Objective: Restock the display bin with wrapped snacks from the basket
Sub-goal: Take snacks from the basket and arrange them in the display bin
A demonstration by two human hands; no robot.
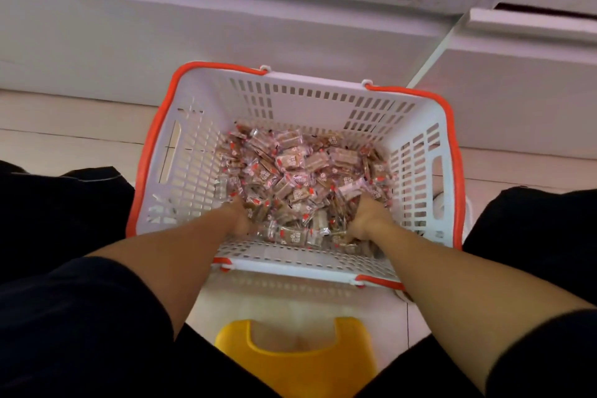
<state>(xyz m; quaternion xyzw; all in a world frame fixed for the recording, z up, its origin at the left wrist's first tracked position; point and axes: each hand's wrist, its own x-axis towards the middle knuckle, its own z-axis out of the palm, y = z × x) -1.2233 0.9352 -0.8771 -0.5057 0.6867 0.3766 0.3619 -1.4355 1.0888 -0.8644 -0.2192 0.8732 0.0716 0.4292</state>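
Snacks (300,168) filled the basket (193,152); left hand (240,218) and right hand (366,220) dug in; couldn't tell what the buried fingers were doing tbh

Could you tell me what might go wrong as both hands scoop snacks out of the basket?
1. Both hands, left and right, are dug into the loose snacks; a two-handed scoop may shed some on the way up.
2. The basket has slotted walls, and the snacks are small, so pieces pushed sideways might catch in the slots.
3. The fingers are buried, so the grip cannot be checked; squeezing hard could crush the wrappers.
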